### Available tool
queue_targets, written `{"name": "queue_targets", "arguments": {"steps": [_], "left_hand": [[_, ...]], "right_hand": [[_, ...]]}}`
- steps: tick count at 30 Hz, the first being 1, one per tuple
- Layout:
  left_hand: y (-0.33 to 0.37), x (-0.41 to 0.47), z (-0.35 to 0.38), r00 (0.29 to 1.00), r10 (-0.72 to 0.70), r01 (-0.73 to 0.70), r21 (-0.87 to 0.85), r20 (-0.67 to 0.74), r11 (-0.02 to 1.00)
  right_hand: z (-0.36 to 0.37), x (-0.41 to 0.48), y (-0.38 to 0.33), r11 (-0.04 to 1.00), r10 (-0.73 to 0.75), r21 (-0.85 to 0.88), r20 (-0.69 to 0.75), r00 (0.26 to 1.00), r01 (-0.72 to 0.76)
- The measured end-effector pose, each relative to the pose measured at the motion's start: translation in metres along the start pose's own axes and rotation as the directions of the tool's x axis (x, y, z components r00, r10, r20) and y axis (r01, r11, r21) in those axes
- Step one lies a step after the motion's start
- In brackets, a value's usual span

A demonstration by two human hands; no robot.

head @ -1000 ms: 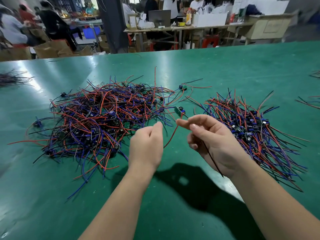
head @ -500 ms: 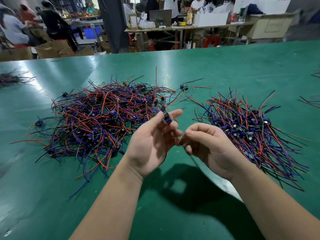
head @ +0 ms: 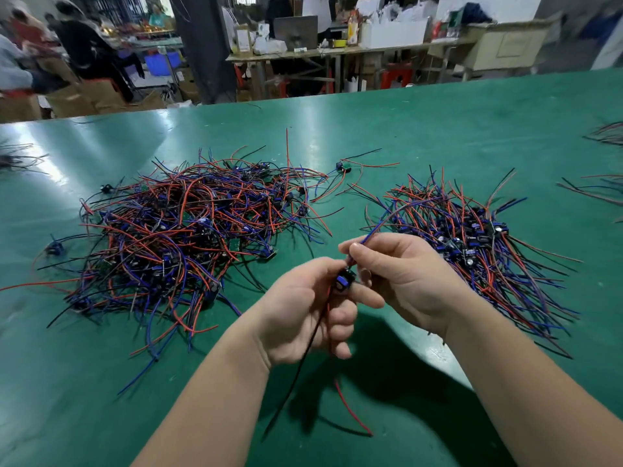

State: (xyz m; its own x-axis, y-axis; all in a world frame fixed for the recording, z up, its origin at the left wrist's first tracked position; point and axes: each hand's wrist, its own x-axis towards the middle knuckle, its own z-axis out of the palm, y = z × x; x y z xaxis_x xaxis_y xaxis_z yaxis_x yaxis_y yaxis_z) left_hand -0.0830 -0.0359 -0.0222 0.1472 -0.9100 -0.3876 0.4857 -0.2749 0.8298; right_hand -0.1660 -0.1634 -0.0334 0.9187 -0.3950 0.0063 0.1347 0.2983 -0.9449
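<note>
Over the green table (head: 438,129), my left hand (head: 303,311) grips a small wired module (head: 343,281) with a blue part; its black wire (head: 296,372) and red wire (head: 350,409) hang down below the hand. My right hand (head: 404,278) pinches the module's blue wire (head: 387,220), which curves up and to the right. A big tangled heap of red, blue and black wired modules (head: 182,237) lies to the left of my hands. A second, tidier pile of the same parts (head: 472,241) lies to the right.
One loose module with red and black leads (head: 344,167) lies between the piles at the back. More wire bundles show at the far left edge (head: 17,158) and the right edge (head: 603,187). Beyond the table stand benches, boxes and people.
My hands have come together. The left hand's fingers curled round the module, whose black and red wires now hang below it. The right hand now pinches the blue wire, raised to the right.
</note>
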Motion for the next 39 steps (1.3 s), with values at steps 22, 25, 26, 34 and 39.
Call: {"name": "queue_targets", "arguments": {"steps": [22,25,26,34,39], "left_hand": [[-0.014,0.001,0.001,0.999,0.048,-0.037,0.317,-0.025,0.948],[-0.013,-0.002,-0.002,0.999,0.051,-0.041,0.369,-0.016,0.928],[-0.013,-0.003,-0.002,0.999,0.04,-0.039,0.373,0.006,0.927],[-0.013,0.002,-0.008,0.97,0.213,-0.227,0.128,0.119,0.965],[-0.003,0.005,-0.007,0.915,0.391,-0.404,-0.247,-0.1,0.881]], "right_hand": [[-0.04,0.009,-0.031,0.963,-0.185,0.055,-0.578,0.795,0.264],[-0.039,0.009,-0.031,0.964,-0.164,0.075,-0.588,0.792,0.255],[-0.04,0.009,-0.031,0.967,-0.139,0.089,-0.597,0.79,0.237],[-0.036,0.016,-0.022,0.97,0.159,0.243,-0.531,0.832,-0.031],[-0.025,0.008,-0.008,0.964,0.135,-0.203,-0.171,0.976,-0.169]]}}
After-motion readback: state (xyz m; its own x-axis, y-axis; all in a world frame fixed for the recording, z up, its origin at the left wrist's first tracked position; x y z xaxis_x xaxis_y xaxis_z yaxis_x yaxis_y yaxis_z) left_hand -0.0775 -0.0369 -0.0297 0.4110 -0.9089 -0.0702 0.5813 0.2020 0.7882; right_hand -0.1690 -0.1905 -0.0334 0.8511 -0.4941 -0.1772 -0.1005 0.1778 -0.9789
